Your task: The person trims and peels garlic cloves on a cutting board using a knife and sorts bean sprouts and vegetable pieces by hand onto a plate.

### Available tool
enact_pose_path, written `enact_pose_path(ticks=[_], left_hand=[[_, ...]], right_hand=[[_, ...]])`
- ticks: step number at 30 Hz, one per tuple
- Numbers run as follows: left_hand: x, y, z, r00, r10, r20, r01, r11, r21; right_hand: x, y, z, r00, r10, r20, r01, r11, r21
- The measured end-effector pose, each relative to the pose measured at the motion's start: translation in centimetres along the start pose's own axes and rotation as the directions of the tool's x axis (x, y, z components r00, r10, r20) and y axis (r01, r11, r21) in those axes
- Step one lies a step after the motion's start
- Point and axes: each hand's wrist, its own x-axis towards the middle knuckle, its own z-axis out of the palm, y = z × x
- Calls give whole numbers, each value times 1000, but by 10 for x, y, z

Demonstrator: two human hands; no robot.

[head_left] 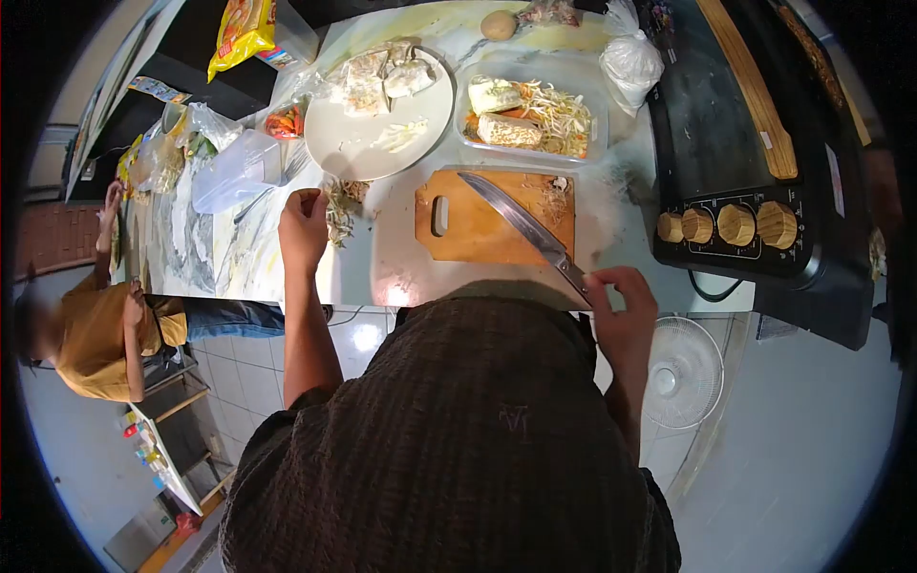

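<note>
A kitchen knife (516,218) rests with its blade slanting over the wooden cutting board (473,246). Its handle end sits between the thumb and fingers of my right hand (626,310). My left hand (304,234) hovers at the left, fingertips pinched together; whatever may be in them is hidden. Beside it lies a small heap of bean sprout scraps (339,215). Beyond the board, a clear plastic container (597,143) holds bean sprouts and pale blocks that look like tofu or tempeh. A grey plate (344,153) carries pale, flat folded pieces and a few whitish shreds.
On the right stands a black stove (735,263) with wooden knobs. An egg (498,26) and a bag of white powder (632,72) lie at the back. An empty plastic tub (239,172) is at left. Another person (105,334) stands farther left; a fan (683,372) is behind me.
</note>
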Motion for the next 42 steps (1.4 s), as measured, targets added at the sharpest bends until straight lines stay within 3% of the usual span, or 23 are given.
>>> enact_pose_path(ticks=[2,3,4,6,7,8,9,10,11,14,18,21,24,31,42], left_hand=[[1,2,2,1000,19,-24,-20,999,-27],[0,6,1,1000,0,-14,-1,998,-58],[-1,9,1,1000,-19,-4,18,996,-89],[0,9,2,1000,-9,-8,8,994,-106],[0,9,1,1000,-3,-13,1,993,-121],[0,9,-1,1000,4,-3,-4,994,-113],[0,10,-2,1000,2,-7,-2,994,-112],[0,12,-1,1000,1,-11,-2,993,-115],[0,13,-1,1000,9,5,-8,994,-112],[1,8,1,1000,10,-6,-11,995,-104],[-2,16,1,1000,-9,2,9,998,-58],[-1,13,1,1000,26,-16,-26,998,-58],[-2,14,3,1000,19,4,-18,993,-121],[-10,23,8,987,155,29,-147,972,-183],[-17,33,11,982,169,79,-152,971,-186]], right_hand=[[0,-14,-22,996,85,24,-88,955,284],[-1,-20,-30,996,89,20,-91,955,284],[-4,-27,-37,987,156,31,-153,885,440],[-4,-56,-54,979,201,43,-170,674,719],[-9,-77,-68,971,229,67,-177,504,846],[-12,-84,-74,986,137,93,-133,321,938],[-8,-80,-75,984,-155,83,-78,38,996],[2,-72,-74,895,-445,34,-127,-180,975],[0,-73,-80,780,-625,-33,-184,-280,942],[6,-108,-113,718,-693,-66,-129,-226,966],[-8,-137,-113,813,-575,-94,-40,-217,975],[-13,-142,-102,785,-516,-344,205,-308,929],[-2,-149,-106,729,-605,-321,157,-309,938],[-4,-156,-101,762,-558,-328,165,-323,932],[-11,-158,-95,743,-551,-380,177,-386,906]])
